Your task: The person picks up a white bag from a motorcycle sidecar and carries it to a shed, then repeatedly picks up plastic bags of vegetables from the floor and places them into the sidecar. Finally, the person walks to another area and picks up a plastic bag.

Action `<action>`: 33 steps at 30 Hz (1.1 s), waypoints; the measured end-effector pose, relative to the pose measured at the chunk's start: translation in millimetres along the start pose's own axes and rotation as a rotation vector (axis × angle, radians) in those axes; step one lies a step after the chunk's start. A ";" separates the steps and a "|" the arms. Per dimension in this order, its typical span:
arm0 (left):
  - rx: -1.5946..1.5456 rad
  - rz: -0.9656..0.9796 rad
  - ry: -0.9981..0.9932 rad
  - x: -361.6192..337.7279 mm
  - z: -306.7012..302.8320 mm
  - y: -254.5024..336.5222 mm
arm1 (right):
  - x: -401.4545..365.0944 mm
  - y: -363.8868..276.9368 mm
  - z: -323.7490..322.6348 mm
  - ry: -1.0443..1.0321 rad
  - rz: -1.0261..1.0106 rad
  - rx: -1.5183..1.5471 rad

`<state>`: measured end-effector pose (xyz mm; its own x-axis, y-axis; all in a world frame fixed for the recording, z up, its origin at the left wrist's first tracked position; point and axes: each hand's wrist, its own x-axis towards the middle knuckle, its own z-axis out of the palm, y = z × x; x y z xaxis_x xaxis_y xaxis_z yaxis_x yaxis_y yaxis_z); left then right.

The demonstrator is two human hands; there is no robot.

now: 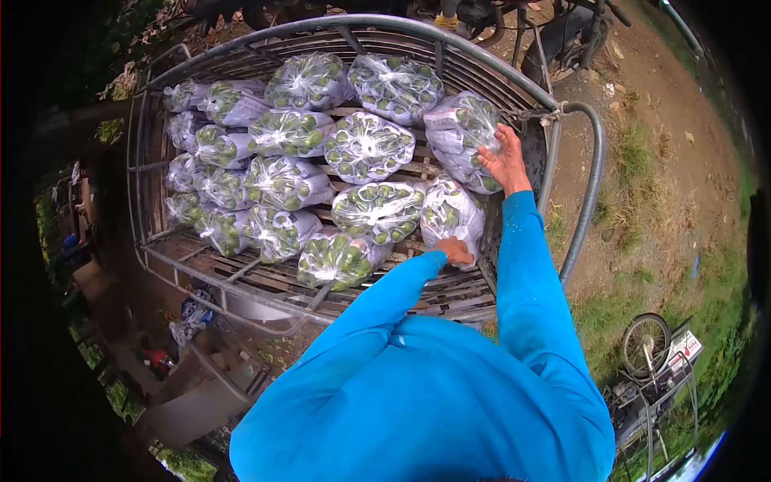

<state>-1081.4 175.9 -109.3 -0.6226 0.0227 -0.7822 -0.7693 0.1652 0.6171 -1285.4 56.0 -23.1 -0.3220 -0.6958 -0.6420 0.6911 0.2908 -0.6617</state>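
Clear plastic bags of green fruit, with paper-like lining, fill the bed of a metal-railed cart. My left hand (456, 251), fingers curled, grips the lower edge of a fruit bag (451, 210) at the near right. My right hand (506, 161) has its fingers spread, touching the side of another fruit bag (464, 132) at the far right end; nothing is held in it. Beside my left hand lies a further fruit bag (379, 210), and a rounder one (369, 149) sits behind it. The kind of fruit is hard to make out through the plastic.
A curved metal rail (590, 201) borders the cart at the right, with wooden slats (418, 301) forming the bed. Motorbike parts (562, 48) stand beyond the far rail. At lower right, a wheel (646, 345) stands by the grass. Dirt ground lies right of the cart.
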 end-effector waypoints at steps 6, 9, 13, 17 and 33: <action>0.186 -0.060 0.327 -53.0 2.5 30.1 | -33.1 64.3 -1.3 0.067 -0.017 -0.334; 0.021 0.145 0.303 -90.3 8.1 22.9 | -50.7 120.3 -0.7 -0.096 0.016 -0.557; -0.119 0.210 0.688 -196.0 38.5 1.9 | -90.6 180.5 12.2 -0.342 0.103 -0.807; -0.475 0.267 1.012 -279.3 80.3 -44.5 | -136.2 185.1 25.0 -0.482 0.020 -1.079; -1.700 -0.046 1.628 -566.3 561.2 -359.3 | -341.3 430.6 306.9 -0.827 -1.091 -1.598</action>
<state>-372.1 657.1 64.1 0.4853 -0.5978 -0.6381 0.3608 -0.5279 0.7689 -679.3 217.1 29.8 0.4898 -0.8627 0.1261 -0.7033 -0.4764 -0.5277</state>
